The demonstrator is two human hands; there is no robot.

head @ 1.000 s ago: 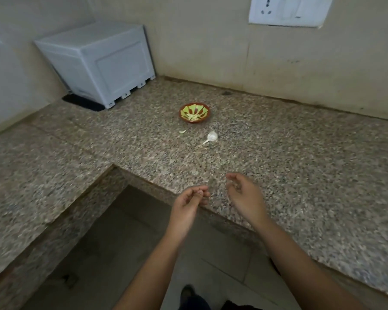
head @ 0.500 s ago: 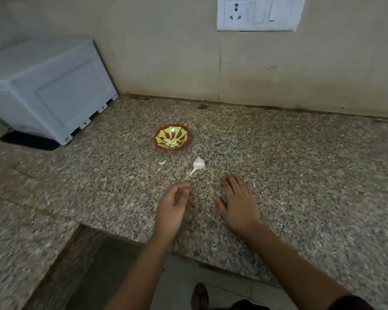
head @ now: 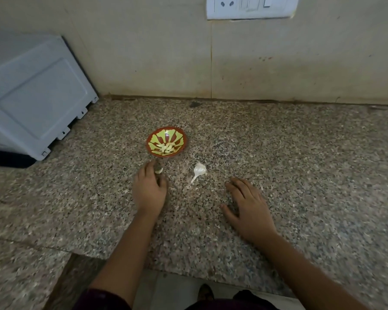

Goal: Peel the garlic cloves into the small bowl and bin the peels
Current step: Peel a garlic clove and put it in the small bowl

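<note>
The task looks well along but not finished. The bowl (head: 166,142), red-rimmed with a green and red pattern, sits just above the middle of the frame on the counter (head: 300,175), and a small heap of pale, bare cloves (head: 166,148) lies in its bottom. That part I judge largely done.

What is left shows just below the bowl. A white papery bulb (head: 198,170) lies on the stone at lower right of the bowl, its thin stem pointing down and to the left. It looks dry, light and crumpled, and I cannot tell whether any cloves are inside it or only husk. A small pale scrap (head: 159,170) lies at lower left of the bowl. It may be peel or a clove; it is too small to say.

The left hand (head: 149,189) reaches up to that scrap, its fingertips right at it and its thumb near. Whether they pinch it or only touch it, the frame does not show. The right hand (head: 249,209) lies flat on the counter at centre right, fingers spread and straight, holding nothing, near the bulb but apart from it.

No bin is in view, so binning the peels appears to be the step not yet done. A grey box (head: 31,97) stands at upper left, and a socket plate (head: 251,6) is on the wall (head: 143,52) at top.
</note>
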